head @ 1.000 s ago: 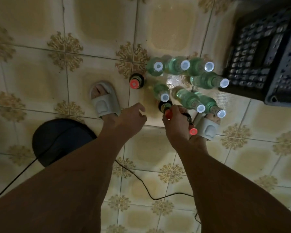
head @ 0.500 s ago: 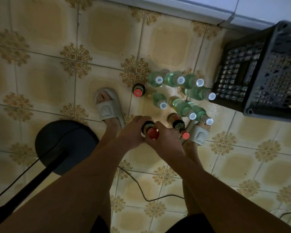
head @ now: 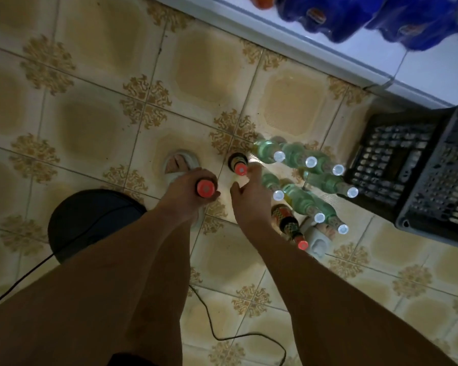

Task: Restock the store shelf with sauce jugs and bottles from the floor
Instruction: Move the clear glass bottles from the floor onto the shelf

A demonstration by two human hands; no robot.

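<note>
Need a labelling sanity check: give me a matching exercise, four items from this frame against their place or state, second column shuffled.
Items:
1. left hand
2. right hand
3. black crate
4. blue packs

States:
A. up on the white shelf
B. on the floor, right of the bottles
C. grips a red-capped bottle
D. fingers spread, reaching at the red cap of a standing bottle

Pairs: 1-C, 2-D, 3-B, 4-A

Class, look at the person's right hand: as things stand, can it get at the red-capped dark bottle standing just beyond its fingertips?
Probably yes. The right hand is open and holds nothing, its fingers reaching beside the red cap of the dark bottle. Nothing lies between them; the green bottles stand off to the right.
</note>
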